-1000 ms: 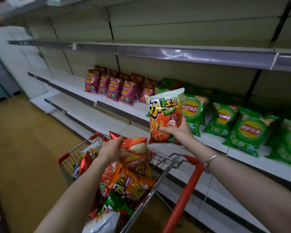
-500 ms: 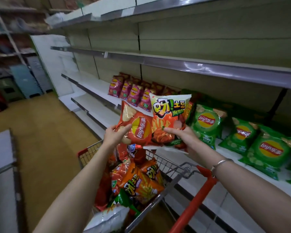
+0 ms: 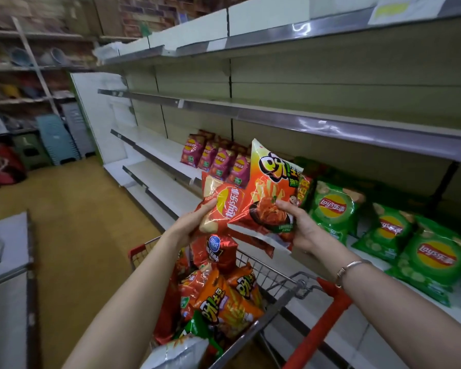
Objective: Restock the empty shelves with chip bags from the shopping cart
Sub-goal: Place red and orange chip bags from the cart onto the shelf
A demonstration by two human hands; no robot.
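Fingers (image 3: 207,205) of the left hand (image 3: 189,225) grip a glossy red foil chip bag (image 3: 230,206). The right hand (image 3: 302,229) grips an orange-red fries-print bag (image 3: 268,187). Both are above the wire shopping cart (image 3: 274,275). Likely next: stand them near the white shelf's (image 3: 148,141) front edge.

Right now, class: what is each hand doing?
Left hand: fingers grip the red Lay's bag.
Right hand: fingers grip the orange fries bag.

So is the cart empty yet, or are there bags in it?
Not empty: the cart holds a heap of orange and red bags; the left hand and right hand each grip one more.
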